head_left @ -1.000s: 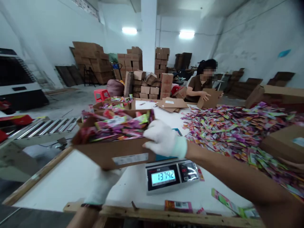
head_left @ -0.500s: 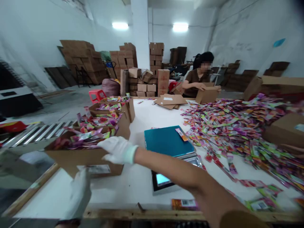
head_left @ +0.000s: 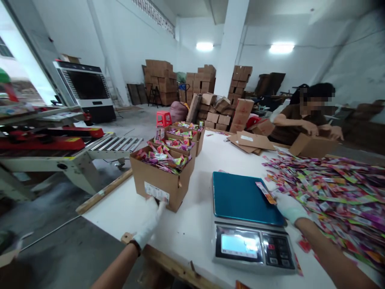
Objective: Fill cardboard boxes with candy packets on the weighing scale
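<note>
My gloved left hand (head_left: 151,218) lies flat, fingers apart, against the lower front of an open cardboard box (head_left: 159,182) that stands on the white table and is full of colourful packets. My gloved right hand (head_left: 289,208) is at the right edge of the teal platform of a digital scale (head_left: 240,196). Its fingertips reach the end of a single packet (head_left: 265,192) lying on the platform; I cannot tell whether they grip it. The scale's display (head_left: 239,245) is lit but unreadable.
Two more filled boxes (head_left: 180,144) stand behind the first. A big heap of loose packets (head_left: 331,188) covers the table's right side. A co-worker (head_left: 303,120) handles a box (head_left: 311,145) at the far end, beside flat cardboard (head_left: 249,141). A roller conveyor (head_left: 114,143) is left.
The filled box came off the scale and now stands on the table to its left. My right hand left the box and moved to the scale's right edge. My view swung left.
</note>
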The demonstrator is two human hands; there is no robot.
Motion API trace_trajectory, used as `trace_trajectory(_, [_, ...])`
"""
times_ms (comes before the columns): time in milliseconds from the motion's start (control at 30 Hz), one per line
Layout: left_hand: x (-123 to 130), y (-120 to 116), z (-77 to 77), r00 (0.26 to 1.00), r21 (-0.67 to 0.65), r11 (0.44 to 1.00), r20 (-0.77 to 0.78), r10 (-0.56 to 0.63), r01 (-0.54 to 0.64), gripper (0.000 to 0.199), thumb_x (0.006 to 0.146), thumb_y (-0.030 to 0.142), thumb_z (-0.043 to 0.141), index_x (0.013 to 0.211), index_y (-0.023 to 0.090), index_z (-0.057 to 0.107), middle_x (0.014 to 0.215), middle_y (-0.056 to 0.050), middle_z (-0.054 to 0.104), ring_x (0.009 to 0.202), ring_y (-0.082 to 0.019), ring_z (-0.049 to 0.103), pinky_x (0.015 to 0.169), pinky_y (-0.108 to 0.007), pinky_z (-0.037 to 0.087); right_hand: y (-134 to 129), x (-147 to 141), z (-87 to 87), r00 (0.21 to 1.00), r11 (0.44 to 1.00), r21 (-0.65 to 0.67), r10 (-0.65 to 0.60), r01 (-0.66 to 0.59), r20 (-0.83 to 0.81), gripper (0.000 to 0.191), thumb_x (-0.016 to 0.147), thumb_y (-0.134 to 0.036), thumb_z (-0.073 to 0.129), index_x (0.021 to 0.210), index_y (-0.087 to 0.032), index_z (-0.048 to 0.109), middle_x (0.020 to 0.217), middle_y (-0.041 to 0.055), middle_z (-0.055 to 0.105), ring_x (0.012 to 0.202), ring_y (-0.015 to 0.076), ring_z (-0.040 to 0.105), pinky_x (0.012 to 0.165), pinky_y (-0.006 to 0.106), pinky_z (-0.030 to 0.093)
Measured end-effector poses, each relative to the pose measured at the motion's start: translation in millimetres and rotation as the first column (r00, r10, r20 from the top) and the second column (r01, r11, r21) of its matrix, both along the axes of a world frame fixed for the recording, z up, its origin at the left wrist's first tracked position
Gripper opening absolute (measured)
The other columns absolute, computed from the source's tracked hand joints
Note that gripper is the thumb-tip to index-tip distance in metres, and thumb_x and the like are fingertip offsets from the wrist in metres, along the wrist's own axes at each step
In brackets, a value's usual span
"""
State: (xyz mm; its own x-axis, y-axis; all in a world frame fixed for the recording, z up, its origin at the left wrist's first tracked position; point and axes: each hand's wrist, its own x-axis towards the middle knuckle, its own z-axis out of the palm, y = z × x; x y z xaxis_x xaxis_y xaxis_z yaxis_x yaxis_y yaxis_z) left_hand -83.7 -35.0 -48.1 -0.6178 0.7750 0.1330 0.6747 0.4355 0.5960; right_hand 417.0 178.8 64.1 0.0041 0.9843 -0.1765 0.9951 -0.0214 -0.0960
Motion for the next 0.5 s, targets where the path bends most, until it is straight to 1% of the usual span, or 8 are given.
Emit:
trace_trajectory(33, [7,-2,-6.0,1.0,-0.027,0.999,-0.001,-0.024,0.024,0.096,0.091,0.053,0.046,0.161,-0.011,0.027,0.167,-0.037,0.035,0.164,-0.037,0.028,0.13,-0.044,0.029,4,-8,1.0,1.0,1.0,0.002,-0.001,0.001,0.005,0.041,0.101,-0.025,0.043,0.122,-0.018,0.079,0.121,0.0216,0.077,0.113,0.0314,0.077,0.104,0.042,0.055])
trace_trajectory(100, [18,-6,-16.6,0.996,-0.123,0.99,-0.045,-0.071,0.065,0.106,0.084,0.055,0.054,0.157,-0.018,0.029,0.168,-0.042,0.03,0.165,-0.044,0.021,0.133,-0.049,0.022,13,-27,3.5,1.0,1.0,0.027,-0.004,0.004,0.012,0.046,0.105,-0.031,0.041,0.131,-0.013,0.074,0.125,0.0251,0.075,0.116,0.0335,0.075,0.105,0.046,0.053])
trace_trajectory(133, [23,-8,-20.6,0.992,-0.184,0.98,-0.086,-0.093,0.076,0.108,0.083,0.056,0.055,0.156,-0.019,0.03,0.168,-0.043,0.029,0.165,-0.046,0.018,0.134,-0.053,0.018,18,-36,4.3,1.0,0.999,0.041,-0.002,0.001,0.013,0.049,0.106,-0.036,0.042,0.136,-0.011,0.071,0.129,0.0266,0.073,0.119,0.0345,0.074,0.105,0.047,0.053])
trace_trajectory(200, [28,-10,-26.1,0.978,-0.285,0.957,-0.177,-0.113,0.059,0.104,0.086,0.056,0.049,0.157,-0.018,0.031,0.169,-0.042,0.027,0.165,-0.047,0.015,0.133,-0.059,0.013,25,-49,5.1,1.0,0.998,0.064,0.011,-0.011,0.011,0.053,0.107,-0.046,0.044,0.138,-0.01,0.069,0.134,0.0273,0.07,0.124,0.0349,0.071,0.105,0.046,0.052])
trace_trajectory(233, [29,-11,-27.9,0.97,-0.308,0.95,-0.213,-0.117,0.047,0.102,0.088,0.057,0.045,0.158,-0.016,0.032,0.169,-0.042,0.028,0.165,-0.047,0.016,0.132,-0.061,0.012,28,-54,5.5,1.0,0.997,0.073,0.015,-0.016,0.01,0.052,0.107,-0.046,0.045,0.136,-0.011,0.069,0.134,0.0265,0.07,0.124,0.034,0.07,0.104,0.044,0.052])
trace_trajectory(367, [28,-8,-34.5,0.945,-0.33,0.944,-0.306,-0.116,0.009,0.105,0.091,0.062,0.038,0.161,-0.015,0.028,0.171,-0.04,0.025,0.164,-0.047,0.019,0.13,-0.063,0.015,26,-56,14.1,1.0,0.991,0.13,0.013,-0.014,0.006,0.04,0.108,-0.029,0.042,0.13,-0.012,0.071,0.127,0.0227,0.073,0.119,0.029,0.072,0.099,0.038,0.051])
trace_trajectory(433, [27,-5,-38.0,0.936,-0.341,0.94,-0.334,-0.114,-0.007,0.109,0.09,0.064,0.036,0.162,-0.017,0.023,0.172,-0.04,0.022,0.164,-0.048,0.018,0.129,-0.063,0.016,21,-60,25.0,0.999,0.985,0.17,0.036,-0.035,-0.003,0.036,0.107,-0.025,0.044,0.125,-0.011,0.072,0.124,0.0216,0.074,0.116,0.028,0.072,0.098,0.035,0.051])
trace_trajectory(500, [26,-3,-40.0,0.928,-0.351,0.936,-0.351,-0.124,-0.008,0.11,0.091,0.064,0.036,0.162,-0.019,0.021,0.172,-0.04,0.022,0.165,-0.048,0.016,0.128,-0.064,0.016,12,-75,41.5,0.995,0.969,0.229,0.098,-0.089,-0.027,0.034,0.107,-0.025,0.044,0.124,-0.011,0.071,0.125,0.0199,0.074,0.117,0.0271,0.071,0.098,0.035,0.051])
